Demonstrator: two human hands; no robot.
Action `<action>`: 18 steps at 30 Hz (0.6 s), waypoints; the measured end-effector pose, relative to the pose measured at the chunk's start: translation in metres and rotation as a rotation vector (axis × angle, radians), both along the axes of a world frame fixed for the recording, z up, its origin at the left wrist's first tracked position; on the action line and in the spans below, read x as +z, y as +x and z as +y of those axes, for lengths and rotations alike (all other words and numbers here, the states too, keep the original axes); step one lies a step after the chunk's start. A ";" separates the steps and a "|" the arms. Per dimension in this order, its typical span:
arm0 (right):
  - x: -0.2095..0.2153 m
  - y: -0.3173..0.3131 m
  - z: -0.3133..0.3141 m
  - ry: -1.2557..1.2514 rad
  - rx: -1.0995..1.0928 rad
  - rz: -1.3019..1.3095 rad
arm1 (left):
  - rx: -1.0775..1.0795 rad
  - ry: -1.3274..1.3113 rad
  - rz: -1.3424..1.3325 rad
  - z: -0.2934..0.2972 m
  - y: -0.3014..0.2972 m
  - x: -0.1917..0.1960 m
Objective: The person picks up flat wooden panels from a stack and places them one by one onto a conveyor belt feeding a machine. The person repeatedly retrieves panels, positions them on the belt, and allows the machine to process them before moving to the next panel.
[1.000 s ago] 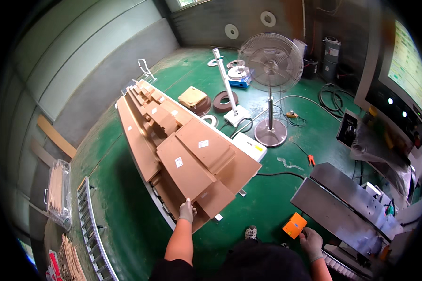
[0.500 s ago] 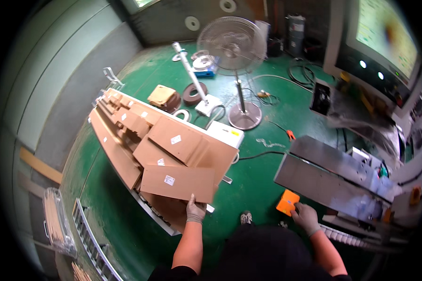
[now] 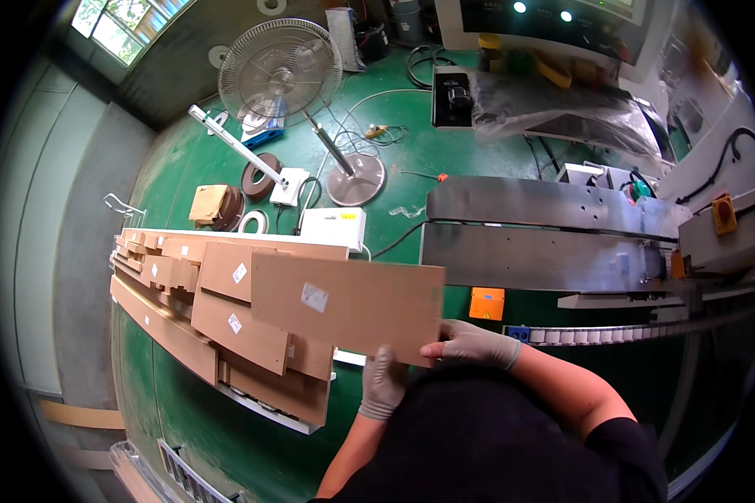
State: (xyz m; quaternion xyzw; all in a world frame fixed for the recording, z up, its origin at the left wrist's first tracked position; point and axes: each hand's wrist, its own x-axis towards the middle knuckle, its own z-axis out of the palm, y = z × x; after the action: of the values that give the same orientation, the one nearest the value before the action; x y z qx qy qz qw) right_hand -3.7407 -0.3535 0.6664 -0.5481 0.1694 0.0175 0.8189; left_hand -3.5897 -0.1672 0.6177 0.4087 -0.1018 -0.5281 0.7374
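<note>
The brown rectangular panel (image 3: 352,303) has swung right, partly past the end of the stacked brown boards (image 3: 242,339), and the right hand (image 3: 481,345) has come over from beside the orange box (image 3: 486,303), so the load is now shared; the left hand (image 3: 383,386) pinches the lower edge, thumb in front, the right grips the lower right corner, and the raised panel's right end is near the metal machine bed (image 3: 512,256)

Bright window (image 3: 117,38) upper L, floor (image 3: 403,149) w/ sheen, blk fisheye rim
</note>
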 end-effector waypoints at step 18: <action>-0.004 -0.228 -0.047 0.131 -0.858 0.080 | -0.019 -0.207 0.187 -0.137 0.057 0.066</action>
State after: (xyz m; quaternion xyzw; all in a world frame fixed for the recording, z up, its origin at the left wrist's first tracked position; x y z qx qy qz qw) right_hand -3.9689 -0.4003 0.6627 -0.3739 0.4121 -0.2921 0.7779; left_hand -3.5323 -0.3039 0.6834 0.2784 -0.0905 -0.5574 0.7770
